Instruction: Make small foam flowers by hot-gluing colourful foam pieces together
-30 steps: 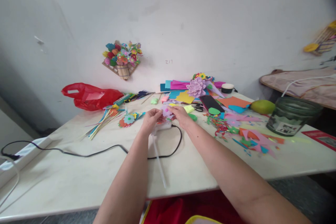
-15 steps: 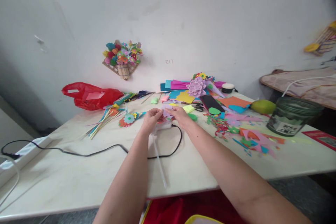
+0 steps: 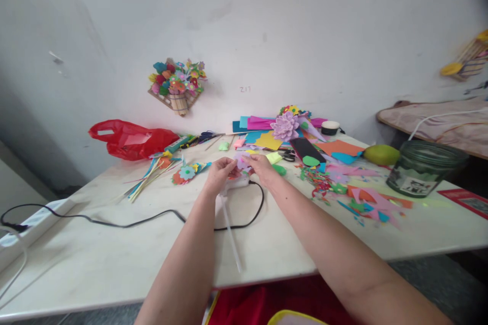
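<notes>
A light purple flower cutout (image 3: 241,161) is pinched between my two hands, above the middle of the table. My left hand (image 3: 220,172) is closed at the flower's left edge, thumb and fingertips together. At its right edge, my right hand (image 3: 261,165) grips it with bent fingers. Just beneath lies a white glue gun (image 3: 240,182), partly covered by the hands, with a black cable. A translucent glue stick (image 3: 231,236) points from it toward me. Something reddish shows under my left fingertips, too small to make out.
Finished flowers (image 3: 187,172) and thin strips (image 3: 147,183) lie left, near a red plastic bag (image 3: 133,139). On the right are paper scraps (image 3: 324,180), a phone (image 3: 307,150), scissors (image 3: 288,155) and a dark glass jar (image 3: 423,167). The cable runs to a power strip (image 3: 36,226).
The purple flower has turned slightly between my fingers, and a pink spot now shows near my right fingertips. Both arms stay nearly in place.
</notes>
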`<state>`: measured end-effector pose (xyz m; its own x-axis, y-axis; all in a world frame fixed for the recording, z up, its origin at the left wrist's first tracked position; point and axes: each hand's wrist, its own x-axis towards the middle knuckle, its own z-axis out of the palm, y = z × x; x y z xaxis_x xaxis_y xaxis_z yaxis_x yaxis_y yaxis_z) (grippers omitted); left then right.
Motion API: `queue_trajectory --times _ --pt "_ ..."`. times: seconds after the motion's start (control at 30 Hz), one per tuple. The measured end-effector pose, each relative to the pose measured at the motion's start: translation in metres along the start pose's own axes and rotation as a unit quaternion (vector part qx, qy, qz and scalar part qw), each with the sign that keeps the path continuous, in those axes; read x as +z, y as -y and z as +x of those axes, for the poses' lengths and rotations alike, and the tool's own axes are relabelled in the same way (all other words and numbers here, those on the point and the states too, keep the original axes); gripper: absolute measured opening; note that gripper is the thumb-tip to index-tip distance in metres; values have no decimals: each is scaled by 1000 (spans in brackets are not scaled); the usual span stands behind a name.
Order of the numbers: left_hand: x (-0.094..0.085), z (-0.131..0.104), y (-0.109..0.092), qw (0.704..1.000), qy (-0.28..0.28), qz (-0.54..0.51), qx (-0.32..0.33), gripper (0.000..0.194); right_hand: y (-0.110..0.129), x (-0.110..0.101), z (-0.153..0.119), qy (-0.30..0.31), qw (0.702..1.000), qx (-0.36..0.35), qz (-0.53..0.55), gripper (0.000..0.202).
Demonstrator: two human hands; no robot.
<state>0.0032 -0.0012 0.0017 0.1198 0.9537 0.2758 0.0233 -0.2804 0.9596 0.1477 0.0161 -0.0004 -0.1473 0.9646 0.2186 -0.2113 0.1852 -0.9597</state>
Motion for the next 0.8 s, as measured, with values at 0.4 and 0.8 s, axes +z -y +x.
queue_trajectory --times 0.4,0.8 --pt "-9 2 -1 997 -59 -20 33 33 -1 -1 1 8 999 31 30 35" --pt "-56 7 4 959 -272 19 82 27 -2 -4 2 -48 998 35 3 24"
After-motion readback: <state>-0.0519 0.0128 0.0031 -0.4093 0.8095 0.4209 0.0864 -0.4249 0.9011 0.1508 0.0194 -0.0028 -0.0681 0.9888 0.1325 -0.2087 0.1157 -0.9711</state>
